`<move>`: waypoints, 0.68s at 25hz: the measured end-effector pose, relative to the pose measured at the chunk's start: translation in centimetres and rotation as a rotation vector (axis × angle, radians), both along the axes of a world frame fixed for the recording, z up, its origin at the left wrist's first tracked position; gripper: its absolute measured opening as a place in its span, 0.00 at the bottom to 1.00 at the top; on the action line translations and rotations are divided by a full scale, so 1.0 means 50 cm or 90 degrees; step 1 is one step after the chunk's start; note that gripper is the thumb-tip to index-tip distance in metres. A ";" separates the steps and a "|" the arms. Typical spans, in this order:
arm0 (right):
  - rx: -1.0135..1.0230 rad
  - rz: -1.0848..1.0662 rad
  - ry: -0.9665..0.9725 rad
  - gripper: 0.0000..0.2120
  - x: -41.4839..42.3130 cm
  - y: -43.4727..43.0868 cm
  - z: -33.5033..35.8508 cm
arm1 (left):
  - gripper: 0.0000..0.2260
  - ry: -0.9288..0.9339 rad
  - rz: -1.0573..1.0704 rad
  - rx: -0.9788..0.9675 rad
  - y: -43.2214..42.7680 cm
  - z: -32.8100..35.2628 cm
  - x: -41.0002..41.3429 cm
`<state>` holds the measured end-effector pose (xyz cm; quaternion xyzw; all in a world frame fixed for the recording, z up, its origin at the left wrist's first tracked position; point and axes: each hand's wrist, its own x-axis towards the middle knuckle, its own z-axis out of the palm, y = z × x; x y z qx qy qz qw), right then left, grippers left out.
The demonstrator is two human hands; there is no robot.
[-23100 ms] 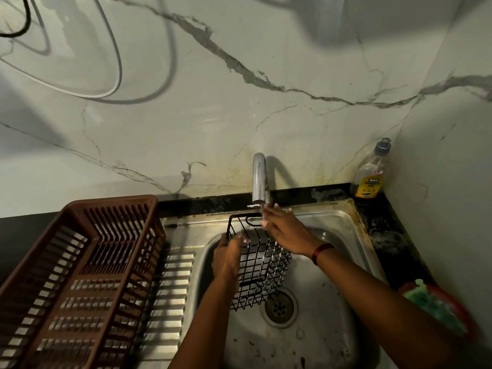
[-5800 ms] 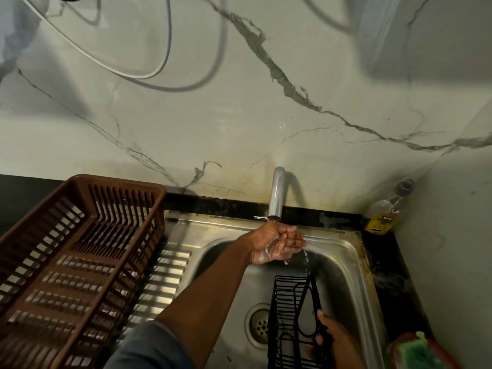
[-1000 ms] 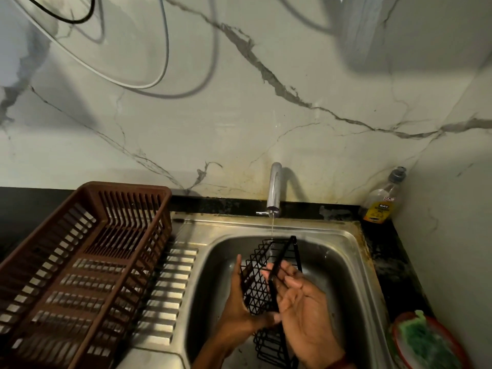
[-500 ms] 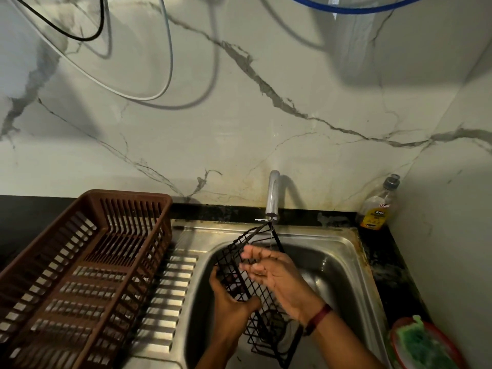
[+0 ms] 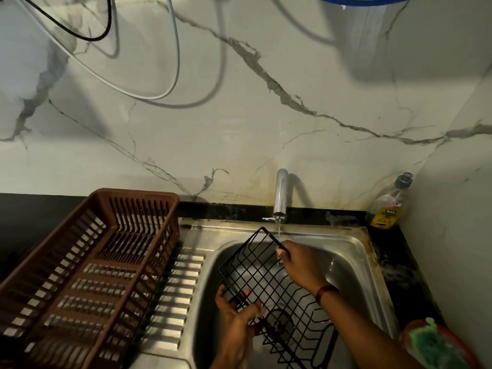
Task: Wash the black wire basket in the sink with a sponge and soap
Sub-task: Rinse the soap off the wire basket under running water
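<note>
The black wire basket is held tilted over the steel sink, its upper corner under the tap. A thin stream of water falls from the tap onto that corner. My left hand grips the basket's lower left edge, fingers curled through the wires. My right hand holds the upper right rim, right where the water lands. A green sponge lies in a red dish at the bottom right. The soap bottle stands in the back right corner.
A brown plastic dish rack sits on the ribbed drainboard left of the sink. The marble wall rises right behind the tap, with white and black cables hanging at the top left. A side wall closes in on the right.
The basket has been turned and lifted, so its flat grid now faces me with a corner under the stream. My right hand has moved from the grid's face up to the rim.
</note>
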<state>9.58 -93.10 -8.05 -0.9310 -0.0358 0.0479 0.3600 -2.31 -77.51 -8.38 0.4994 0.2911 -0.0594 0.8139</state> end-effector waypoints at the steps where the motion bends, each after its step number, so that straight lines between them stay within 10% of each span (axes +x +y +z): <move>1: -0.011 0.005 -0.009 0.10 0.001 0.001 -0.001 | 0.47 0.015 -0.011 -0.007 0.003 0.001 0.000; 12: -0.123 0.151 -0.050 0.09 0.074 -0.041 0.062 | 0.34 0.075 -0.400 0.231 0.112 0.085 0.141; 17: -0.165 0.104 -0.176 0.06 0.074 -0.019 0.066 | 0.22 0.067 -0.356 0.195 0.077 0.075 0.172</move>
